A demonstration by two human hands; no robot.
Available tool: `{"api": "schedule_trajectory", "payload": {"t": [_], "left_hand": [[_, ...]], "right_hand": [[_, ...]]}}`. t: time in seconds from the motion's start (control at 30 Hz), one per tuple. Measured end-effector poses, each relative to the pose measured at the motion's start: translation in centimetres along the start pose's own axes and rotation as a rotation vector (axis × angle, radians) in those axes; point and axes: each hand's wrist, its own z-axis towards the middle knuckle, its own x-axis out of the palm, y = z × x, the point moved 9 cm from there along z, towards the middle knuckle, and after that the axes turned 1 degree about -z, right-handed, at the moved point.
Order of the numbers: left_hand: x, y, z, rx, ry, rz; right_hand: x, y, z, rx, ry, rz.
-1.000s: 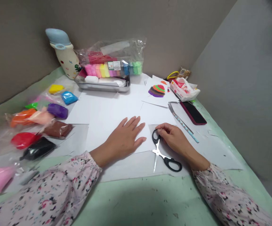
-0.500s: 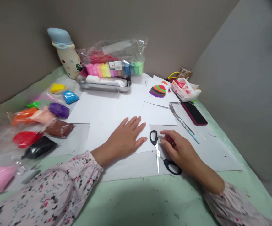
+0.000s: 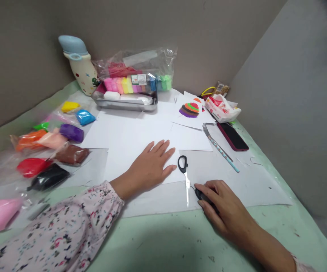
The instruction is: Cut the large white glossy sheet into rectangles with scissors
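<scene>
My left hand (image 3: 149,166) lies flat on the white paper (image 3: 129,130), fingers spread, holding nothing. To its right, spread scissors (image 3: 187,183) with black handles rest on the paper, one handle ring upright near the thumb. My right hand (image 3: 222,204) has its thumb and fingers around the other handle ring, which it partly covers. The blades point toward the front edge of the paper.
Bagged coloured clay (image 3: 72,154) lies at left. Behind are a bottle (image 3: 82,71), a metal tray (image 3: 124,104) and a clay pack (image 3: 141,81). Rightward are a coloured drawing (image 3: 190,108), a fork (image 3: 217,145), a phone (image 3: 233,136) and a tissue pack (image 3: 221,108).
My right hand has moved down toward me and closed on the lower scissor handle. The scissors have shifted slightly left. My left hand has stayed in place.
</scene>
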Motion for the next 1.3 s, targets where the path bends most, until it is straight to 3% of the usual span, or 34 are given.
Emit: {"api": "schedule_trajectory", "payload": {"t": [0.47,0.83,1.07,1.3], "left_hand": [[-0.2,-0.1,0.0,0.004,-0.016,0.01],[-0.5,-0.2,-0.1,0.003,-0.014,-0.006],[-0.5,-0.2,-0.1,0.008,-0.031,-0.017],[-0.4,-0.1,-0.1,0.013,-0.045,-0.004]], "right_hand": [[0.1,1.4,0.4,-0.137,0.01,-0.049],[0.2,1.9,1.2,-0.136,-0.046,-0.099],[0.5,1.9,0.4,-0.147,0.073,-0.025],[0.6,2.3,1.3,-0.149,0.021,-0.049]]}}
